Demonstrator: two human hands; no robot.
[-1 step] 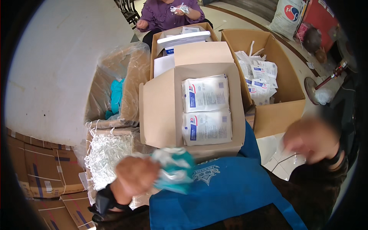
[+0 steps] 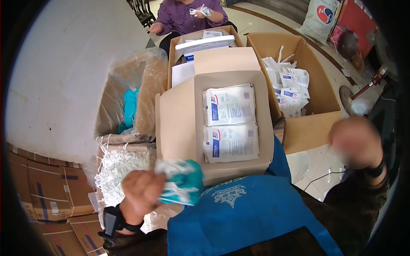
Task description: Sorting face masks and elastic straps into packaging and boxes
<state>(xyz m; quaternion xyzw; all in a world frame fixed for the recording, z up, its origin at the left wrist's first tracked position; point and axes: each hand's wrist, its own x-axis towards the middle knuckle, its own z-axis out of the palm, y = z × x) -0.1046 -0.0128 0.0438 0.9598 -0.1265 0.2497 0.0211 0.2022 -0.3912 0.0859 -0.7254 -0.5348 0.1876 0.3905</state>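
**Left hand (image 2: 143,187) clutches teal fabric bundle (image 2: 193,179)**

Its white ties (image 2: 178,193) could snag the loose white cords (image 2: 121,164) just left of the grip, if one trails. Both hand and bundle sit farther left than in the earlier frame; the blurred right hand (image 2: 356,141), its hold unreadable, is higher. Beyond the grip, an open carton (image 2: 265,123) carries white packets (image 2: 232,143).
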